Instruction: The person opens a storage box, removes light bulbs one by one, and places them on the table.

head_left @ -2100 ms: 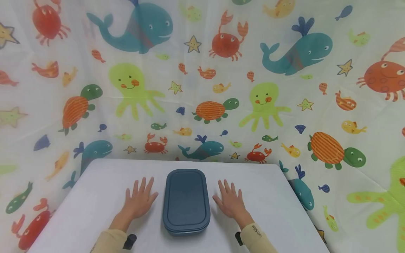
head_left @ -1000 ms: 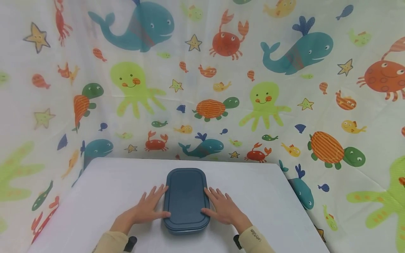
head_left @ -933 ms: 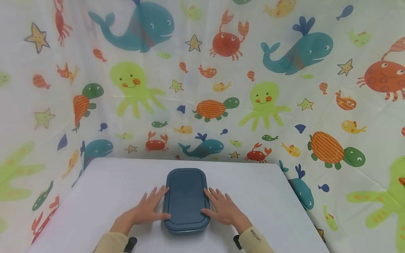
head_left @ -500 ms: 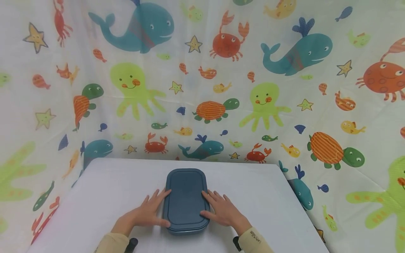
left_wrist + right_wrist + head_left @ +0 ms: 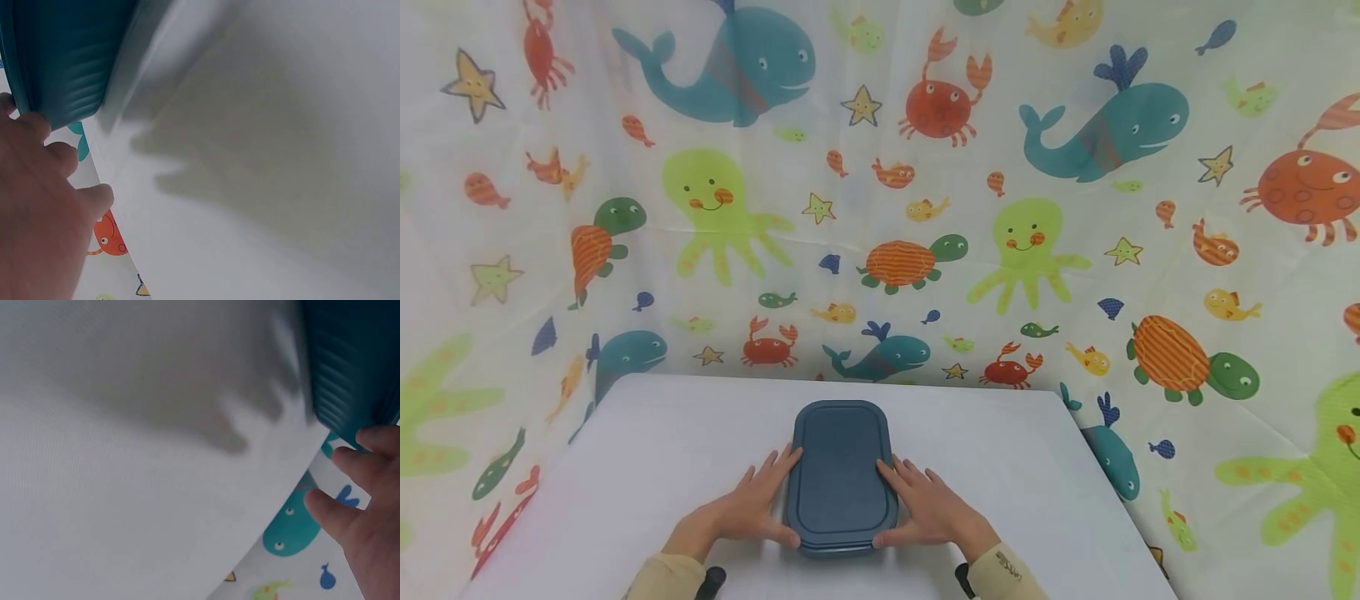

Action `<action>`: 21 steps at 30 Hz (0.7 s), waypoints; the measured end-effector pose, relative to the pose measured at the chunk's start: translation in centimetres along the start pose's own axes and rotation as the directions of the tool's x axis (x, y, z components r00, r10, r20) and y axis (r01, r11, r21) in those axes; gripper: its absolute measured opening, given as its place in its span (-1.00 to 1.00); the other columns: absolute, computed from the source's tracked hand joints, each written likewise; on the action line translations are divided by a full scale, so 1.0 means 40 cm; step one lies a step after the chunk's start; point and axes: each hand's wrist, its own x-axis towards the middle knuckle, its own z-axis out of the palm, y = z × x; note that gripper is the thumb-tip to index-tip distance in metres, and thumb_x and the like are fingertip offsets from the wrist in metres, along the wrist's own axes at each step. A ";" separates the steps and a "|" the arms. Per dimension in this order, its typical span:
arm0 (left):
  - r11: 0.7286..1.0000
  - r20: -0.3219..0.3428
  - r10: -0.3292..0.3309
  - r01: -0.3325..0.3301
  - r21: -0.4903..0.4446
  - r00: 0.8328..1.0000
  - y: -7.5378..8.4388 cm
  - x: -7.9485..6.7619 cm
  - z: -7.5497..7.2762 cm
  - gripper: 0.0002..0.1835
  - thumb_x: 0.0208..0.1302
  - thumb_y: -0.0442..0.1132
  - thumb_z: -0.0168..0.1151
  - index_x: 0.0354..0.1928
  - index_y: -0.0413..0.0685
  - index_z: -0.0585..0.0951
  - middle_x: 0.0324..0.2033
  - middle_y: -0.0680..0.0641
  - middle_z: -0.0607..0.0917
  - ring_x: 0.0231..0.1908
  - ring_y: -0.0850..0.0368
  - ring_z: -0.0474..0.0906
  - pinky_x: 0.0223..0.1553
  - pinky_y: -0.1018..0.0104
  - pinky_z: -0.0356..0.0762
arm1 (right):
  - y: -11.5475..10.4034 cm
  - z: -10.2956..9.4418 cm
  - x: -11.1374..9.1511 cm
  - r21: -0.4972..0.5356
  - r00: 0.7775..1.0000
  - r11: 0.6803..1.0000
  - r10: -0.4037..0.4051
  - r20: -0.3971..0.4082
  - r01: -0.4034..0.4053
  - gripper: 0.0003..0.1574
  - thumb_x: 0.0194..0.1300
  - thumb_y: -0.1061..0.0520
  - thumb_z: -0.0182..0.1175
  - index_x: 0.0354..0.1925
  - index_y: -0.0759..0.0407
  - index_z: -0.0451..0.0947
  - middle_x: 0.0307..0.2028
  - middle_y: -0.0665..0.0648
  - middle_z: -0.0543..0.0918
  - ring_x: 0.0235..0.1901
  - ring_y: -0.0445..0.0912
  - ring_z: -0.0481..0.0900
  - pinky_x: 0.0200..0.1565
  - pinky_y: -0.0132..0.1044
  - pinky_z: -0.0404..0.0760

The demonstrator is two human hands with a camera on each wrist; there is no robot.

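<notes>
A dark blue rectangular food container [image 5: 841, 475] with rounded corners and a lid stands in the middle of the white table. Its ribbed side wall shows in the left wrist view as a teal container [image 5: 75, 62]. My left hand [image 5: 741, 508] lies along its left side, index fingertip on the lid's rim and thumb at the near left corner. On the opposite side my right hand [image 5: 931, 507] touches the rim with its index finger, its thumb at the near right corner. The other fingers of both hands are spread, standing off the wall in the wrist views.
The white table [image 5: 700, 417] has a back edge beyond the container and side edges left and right. A curtain [image 5: 880, 208] printed with sea animals hangs behind and around it. Both forearms have beige sleeves [image 5: 666, 577] with dark straps at the wrists.
Both hands have come in from the table beside the container to its rim. Lately the thumbs slid toward me, to the near corners. The container has stayed in place.
</notes>
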 end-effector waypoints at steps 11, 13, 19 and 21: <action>1.000 0.007 -0.003 0.003 -0.012 1.000 0.005 0.000 0.005 0.41 -0.17 0.27 0.54 0.55 -0.13 -0.14 0.51 -0.30 -0.21 0.47 -0.36 -0.34 0.35 -0.41 -0.31 | -0.005 -0.003 -0.006 -0.060 0.999 0.998 -0.031 -0.015 0.030 0.41 -0.06 -0.66 0.18 0.55 -0.07 -0.06 0.51 0.19 0.03 0.47 0.09 0.06 0.36 0.22 0.14; 1.000 0.008 -0.002 0.002 -0.010 1.000 0.006 0.000 0.005 0.41 -0.17 0.27 0.53 0.55 -0.14 -0.15 0.52 -0.30 -0.22 0.47 -0.36 -0.35 0.35 -0.41 -0.31 | -0.006 -0.004 -0.006 -0.069 0.999 0.997 -0.032 -0.019 0.030 0.42 -0.06 -0.67 0.17 0.55 -0.05 -0.05 0.51 0.19 0.03 0.47 0.09 0.06 0.37 0.21 0.14; 1.000 0.005 -0.008 0.008 -0.001 1.000 0.010 -0.001 0.002 0.42 -0.19 0.28 0.54 0.55 -0.15 -0.15 0.51 -0.30 -0.22 0.47 -0.35 -0.34 0.36 -0.39 -0.29 | -0.008 -0.007 -0.004 -0.095 0.998 0.995 -0.045 -0.032 0.041 0.44 -0.06 -0.71 0.12 0.55 -0.02 -0.04 0.52 0.20 0.03 0.47 0.09 0.05 0.38 0.21 0.12; 1.000 0.003 -0.010 0.010 -0.001 1.000 0.011 -0.002 0.000 0.43 -0.20 0.28 0.54 0.55 -0.15 -0.15 0.51 -0.31 -0.22 0.47 -0.36 -0.34 0.37 -0.39 -0.28 | -0.010 -0.008 -0.002 -0.124 0.997 0.991 -0.059 -0.045 0.053 0.45 -0.07 -0.72 0.09 0.55 -0.01 -0.04 0.51 0.20 0.03 0.47 0.08 0.06 0.38 0.20 0.12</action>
